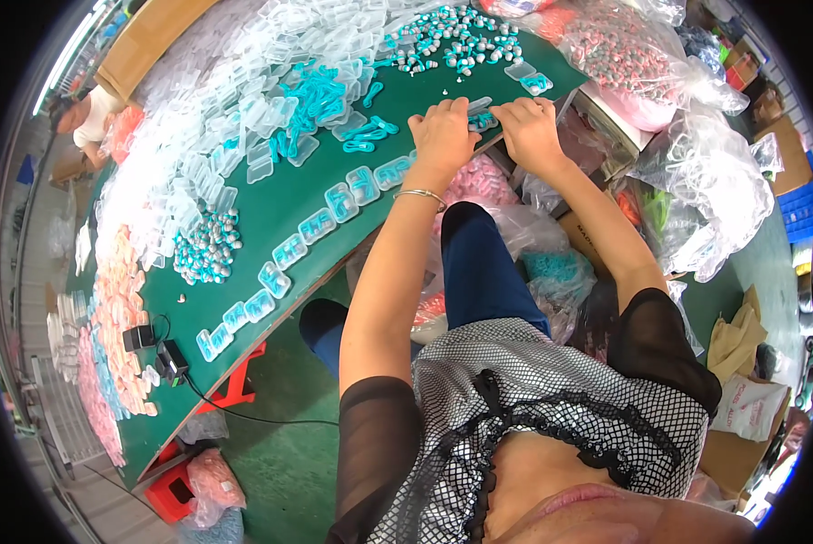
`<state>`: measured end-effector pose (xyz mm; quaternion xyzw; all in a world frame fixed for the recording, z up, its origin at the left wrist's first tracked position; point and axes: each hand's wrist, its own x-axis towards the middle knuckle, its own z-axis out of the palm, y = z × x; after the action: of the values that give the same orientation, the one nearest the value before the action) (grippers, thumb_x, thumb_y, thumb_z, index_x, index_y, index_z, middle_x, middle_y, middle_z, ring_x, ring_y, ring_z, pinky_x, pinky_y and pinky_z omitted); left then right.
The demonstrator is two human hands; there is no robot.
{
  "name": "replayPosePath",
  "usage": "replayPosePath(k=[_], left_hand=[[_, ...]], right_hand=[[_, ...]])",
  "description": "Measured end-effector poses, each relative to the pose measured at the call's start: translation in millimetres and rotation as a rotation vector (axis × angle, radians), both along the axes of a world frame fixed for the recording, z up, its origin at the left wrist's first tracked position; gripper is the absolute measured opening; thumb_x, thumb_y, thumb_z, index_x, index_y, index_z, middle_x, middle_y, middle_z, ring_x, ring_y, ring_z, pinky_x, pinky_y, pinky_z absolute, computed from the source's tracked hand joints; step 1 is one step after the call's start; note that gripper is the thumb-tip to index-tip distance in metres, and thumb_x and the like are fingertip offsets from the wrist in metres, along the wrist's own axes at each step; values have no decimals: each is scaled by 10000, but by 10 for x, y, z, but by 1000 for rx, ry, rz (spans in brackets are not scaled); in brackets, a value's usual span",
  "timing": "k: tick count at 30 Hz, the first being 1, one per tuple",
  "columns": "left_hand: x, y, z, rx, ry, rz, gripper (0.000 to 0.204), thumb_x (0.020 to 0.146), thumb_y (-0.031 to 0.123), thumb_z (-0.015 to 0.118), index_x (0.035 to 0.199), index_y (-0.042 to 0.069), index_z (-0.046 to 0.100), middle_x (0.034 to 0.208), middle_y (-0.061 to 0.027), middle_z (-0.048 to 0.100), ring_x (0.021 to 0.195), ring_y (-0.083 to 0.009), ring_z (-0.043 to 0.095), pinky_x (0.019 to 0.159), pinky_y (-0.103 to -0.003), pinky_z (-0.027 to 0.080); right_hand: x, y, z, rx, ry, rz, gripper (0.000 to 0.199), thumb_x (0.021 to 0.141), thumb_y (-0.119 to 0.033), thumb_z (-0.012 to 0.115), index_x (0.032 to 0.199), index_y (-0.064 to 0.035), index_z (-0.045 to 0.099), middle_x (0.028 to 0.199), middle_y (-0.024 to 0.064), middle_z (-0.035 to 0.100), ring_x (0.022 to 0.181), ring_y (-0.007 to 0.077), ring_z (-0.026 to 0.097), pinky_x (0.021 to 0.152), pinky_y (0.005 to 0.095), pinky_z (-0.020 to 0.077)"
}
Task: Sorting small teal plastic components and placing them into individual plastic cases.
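Note:
A small clear plastic case [482, 121] with teal pieces inside lies between my hands at the table's front edge; its lid appears raised. My left hand [445, 136] has its fingers bent round the case's left end. At the other end, the fingers of my right hand [531, 134] are curled against it. Leftward along the edge runs a curved row of filled clear cases [340, 202]. Loose teal clip-like pieces [359, 136] lie just left of my left hand, beside a larger teal heap [316, 98]. Another case with teal contents [535, 83] sits beyond my right hand.
A big heap of clear cases [189, 136] covers the green table's [271, 208] far side. Small teal-and-grey pieces lie in two piles [209, 247] [461, 41]. Bagged pink pieces [619, 54] stand at the right. A black adapter [171, 361] with a cable sits left; another person [94, 122] is beyond.

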<state>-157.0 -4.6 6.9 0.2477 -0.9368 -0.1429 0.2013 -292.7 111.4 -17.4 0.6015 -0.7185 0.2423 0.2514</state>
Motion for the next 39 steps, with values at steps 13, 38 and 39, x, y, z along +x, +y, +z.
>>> replayPosePath(k=[13, 38, 39], left_hand=[[31, 23, -78, -102, 75, -40, 508, 699, 221, 754, 1154, 110, 557, 1088, -58, 613, 1019, -243, 582, 813, -460, 391], [15, -22, -200, -321, 193, -28, 199, 774, 211, 663, 945, 113, 638, 852, -27, 640, 854, -210, 612, 734, -433, 399], [26, -29, -197, -302, 173, -25, 193, 780, 207, 657, 947, 113, 640, 866, -27, 644, 858, -214, 612, 737, -435, 400]], right_hand=[[237, 89, 30, 154, 327, -164, 395, 773, -134, 535, 1158, -43, 541, 1005, 52, 555, 978, 214, 524, 945, 518, 313], [101, -58, 233, 223, -344, -103, 406, 720, -164, 611, 1107, -44, 592, 959, 150, 613, 937, 312, 598, 780, 405, 499], [105, -62, 288, 189, -423, 12, 383, 722, -137, 650, 1092, -50, 600, 966, 134, 608, 936, 307, 590, 801, 403, 490]])
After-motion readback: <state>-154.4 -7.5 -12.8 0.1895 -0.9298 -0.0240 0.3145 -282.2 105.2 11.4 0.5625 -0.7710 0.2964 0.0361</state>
